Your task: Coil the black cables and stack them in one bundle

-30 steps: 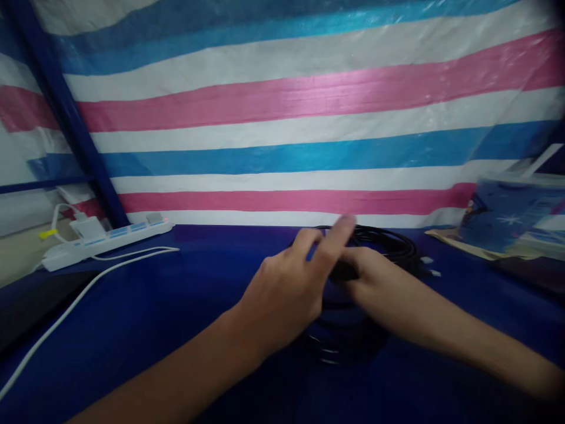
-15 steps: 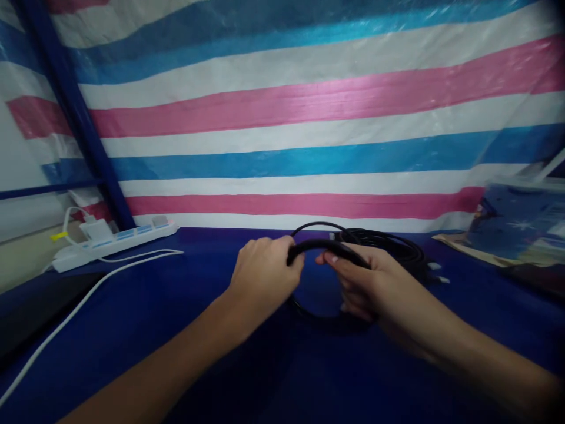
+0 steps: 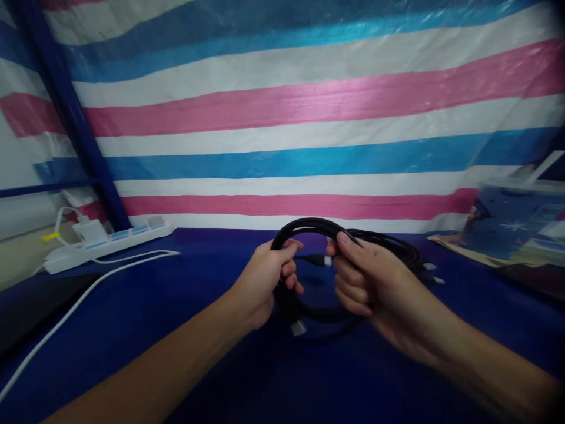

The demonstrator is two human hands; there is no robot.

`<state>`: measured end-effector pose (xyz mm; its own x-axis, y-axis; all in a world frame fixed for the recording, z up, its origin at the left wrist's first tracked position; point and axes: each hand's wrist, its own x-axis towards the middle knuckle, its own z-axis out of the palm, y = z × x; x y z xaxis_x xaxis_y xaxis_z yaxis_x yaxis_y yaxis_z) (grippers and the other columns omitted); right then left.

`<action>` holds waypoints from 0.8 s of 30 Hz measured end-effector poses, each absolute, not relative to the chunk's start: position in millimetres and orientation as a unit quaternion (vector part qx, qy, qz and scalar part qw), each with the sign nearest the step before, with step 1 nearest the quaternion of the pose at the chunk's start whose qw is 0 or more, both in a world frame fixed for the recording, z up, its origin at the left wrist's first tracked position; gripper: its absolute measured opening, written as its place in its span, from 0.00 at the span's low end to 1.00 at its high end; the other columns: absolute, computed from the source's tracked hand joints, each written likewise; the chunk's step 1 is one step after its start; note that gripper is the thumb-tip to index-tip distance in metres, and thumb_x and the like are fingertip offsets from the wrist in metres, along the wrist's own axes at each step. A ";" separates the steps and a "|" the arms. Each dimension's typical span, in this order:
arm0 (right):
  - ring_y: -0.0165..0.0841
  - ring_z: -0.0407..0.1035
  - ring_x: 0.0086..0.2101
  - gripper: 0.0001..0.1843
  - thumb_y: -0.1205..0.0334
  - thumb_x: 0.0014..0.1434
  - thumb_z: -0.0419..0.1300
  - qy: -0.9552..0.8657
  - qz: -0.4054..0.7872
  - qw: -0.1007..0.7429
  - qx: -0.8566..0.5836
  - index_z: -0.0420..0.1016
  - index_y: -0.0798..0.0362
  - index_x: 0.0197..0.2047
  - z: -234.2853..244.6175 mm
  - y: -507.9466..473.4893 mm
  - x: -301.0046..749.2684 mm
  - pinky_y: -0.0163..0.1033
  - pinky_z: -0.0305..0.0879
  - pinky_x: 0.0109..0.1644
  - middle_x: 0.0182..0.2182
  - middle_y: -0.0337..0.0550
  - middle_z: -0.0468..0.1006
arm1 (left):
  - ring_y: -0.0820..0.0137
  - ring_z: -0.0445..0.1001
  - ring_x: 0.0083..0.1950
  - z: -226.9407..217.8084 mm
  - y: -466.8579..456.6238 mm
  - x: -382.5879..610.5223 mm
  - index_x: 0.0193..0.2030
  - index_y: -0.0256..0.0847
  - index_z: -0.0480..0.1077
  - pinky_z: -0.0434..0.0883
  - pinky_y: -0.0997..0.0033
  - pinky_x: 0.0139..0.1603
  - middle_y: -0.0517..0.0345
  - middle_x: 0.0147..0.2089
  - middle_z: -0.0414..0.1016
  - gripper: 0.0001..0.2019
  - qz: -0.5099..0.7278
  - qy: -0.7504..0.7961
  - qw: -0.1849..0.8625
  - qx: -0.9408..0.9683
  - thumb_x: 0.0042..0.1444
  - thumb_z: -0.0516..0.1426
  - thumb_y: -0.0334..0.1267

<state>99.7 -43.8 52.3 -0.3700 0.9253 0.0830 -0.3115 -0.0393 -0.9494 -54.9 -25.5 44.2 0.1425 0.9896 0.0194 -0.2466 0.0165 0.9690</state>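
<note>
A coiled black cable [image 3: 311,225] forms a loop held upright between my two hands above the blue table. My left hand [image 3: 265,277] is closed around the left side of the loop, thumb pointing right. One connector [image 3: 298,327] of pale metal hangs below that hand. My right hand [image 3: 366,271] pinches the right side of the loop, with its other fingers curled under. Behind it, more coiled black cable [image 3: 399,242] lies on the table, with pale plugs at its right. Another plug [image 3: 325,260] shows through the held loop; which cable it belongs to I cannot tell.
A white power strip [image 3: 110,242] with a charger stands at the back left, and a white cord [image 3: 88,291] runs toward me. A dark flat object [image 3: 39,312] lies at the left edge. Plastic-wrapped items [image 3: 507,218] sit at the right, before a striped sheet [image 3: 282,112].
My left hand has turned so its thumb and fingers show, and the loop has risen slightly. The connector below my left hand has come into sight.
</note>
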 end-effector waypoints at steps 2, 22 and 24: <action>0.19 0.36 0.16 0.17 0.53 0.56 0.61 -0.535 0.669 0.403 -0.323 0.61 0.54 0.26 59.3 -46.2 107.6 0.26 0.37 0.16 0.15 0.26 0.47 | 0.78 0.60 0.16 46.6 -28.3 -53.8 0.37 0.38 0.66 0.65 0.77 0.21 0.70 0.14 0.57 0.06 0.488 0.414 0.521 0.565 0.53 0.57 0.35; 0.21 0.51 0.16 0.12 0.57 0.56 0.60 -0.564 0.625 0.427 -0.331 0.69 0.56 0.26 55.2 -50.2 103.6 0.27 0.53 0.19 0.15 0.32 0.59 | 0.81 0.53 0.13 54.0 -29.2 -57.0 0.35 0.40 0.70 0.52 0.78 0.15 0.66 0.18 0.62 0.05 0.422 0.499 0.389 0.650 0.55 0.53 0.34; 0.26 0.65 0.24 0.11 0.59 0.57 0.54 -0.535 0.654 0.465 -0.263 0.74 0.56 0.31 49.0 -47.9 101.2 0.31 0.65 0.32 0.19 0.39 0.69 | 0.83 0.44 0.13 51.9 -19.7 -62.9 0.37 0.39 0.68 0.46 0.79 0.14 0.71 0.16 0.49 0.05 0.476 0.495 0.491 0.536 0.56 0.53 0.37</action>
